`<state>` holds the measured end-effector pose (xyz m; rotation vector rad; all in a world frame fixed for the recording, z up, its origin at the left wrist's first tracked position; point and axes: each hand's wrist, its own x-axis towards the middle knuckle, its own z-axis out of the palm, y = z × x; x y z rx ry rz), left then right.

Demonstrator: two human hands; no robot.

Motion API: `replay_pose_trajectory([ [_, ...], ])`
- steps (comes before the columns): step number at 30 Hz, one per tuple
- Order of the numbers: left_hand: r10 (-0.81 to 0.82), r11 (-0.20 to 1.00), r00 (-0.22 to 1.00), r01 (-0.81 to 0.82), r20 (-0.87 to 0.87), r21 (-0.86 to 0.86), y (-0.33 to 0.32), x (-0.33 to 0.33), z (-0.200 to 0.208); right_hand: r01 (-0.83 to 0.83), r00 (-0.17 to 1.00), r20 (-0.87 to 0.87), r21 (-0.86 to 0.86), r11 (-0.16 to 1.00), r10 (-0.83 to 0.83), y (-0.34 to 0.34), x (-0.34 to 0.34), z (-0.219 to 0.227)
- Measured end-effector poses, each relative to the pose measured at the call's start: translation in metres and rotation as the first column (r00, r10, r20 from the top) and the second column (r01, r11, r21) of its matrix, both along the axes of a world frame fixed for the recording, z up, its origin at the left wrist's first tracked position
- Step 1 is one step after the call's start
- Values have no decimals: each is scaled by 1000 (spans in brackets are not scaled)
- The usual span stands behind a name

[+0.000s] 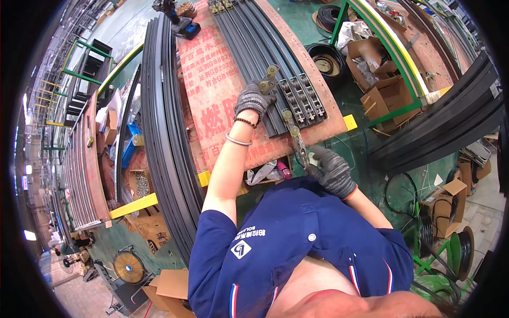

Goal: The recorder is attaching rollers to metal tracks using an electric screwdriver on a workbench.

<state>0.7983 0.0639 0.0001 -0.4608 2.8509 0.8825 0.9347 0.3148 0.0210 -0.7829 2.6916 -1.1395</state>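
Observation:
My left hand [254, 100], in a grey knit glove, is closed at the near ends of dark metal rails [246, 45]. It grips a small metal roller bracket [269, 78] with yellowish wheels. Nearer my body, my gloved right hand [335, 172] is closed around the lower end of a second roller bracket [295, 131]. That bracket's wheeled upper part lies beside the rail ends, past the board's front edge. Several rows of shiny rollers [303, 98] sit at the rail ends, right of my left hand. My fingers partly hide both brackets.
The rails lie on a red-printed board [212, 119] with a cordless drill [185, 26] at its far left. Long dark profiles [161, 106] run along the left. More dark profiles [445, 116], a black bucket [326, 58] and cardboard boxes [389, 95] stand to the right.

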Motion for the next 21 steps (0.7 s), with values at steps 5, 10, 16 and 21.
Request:
replay_pose_trajectory([
  [5,-68,997,996,69,61,-18,5,-4,13,-46,972,-230,30,998,52,-3,-5,-21],
  [10,-88,996,994,87,58,13,-7,-11,5,33,894,-449,51,998,-6,-19,-29,-34],
  [16,-69,998,997,69,46,6,-7,-7,5,59,837,-542,-57,997,-81,-35,-47,-39],
  [21,-45,999,998,44,35,25,-11,-4,1,-3,822,-569,24,1000,16,-38,-52,-31],
])
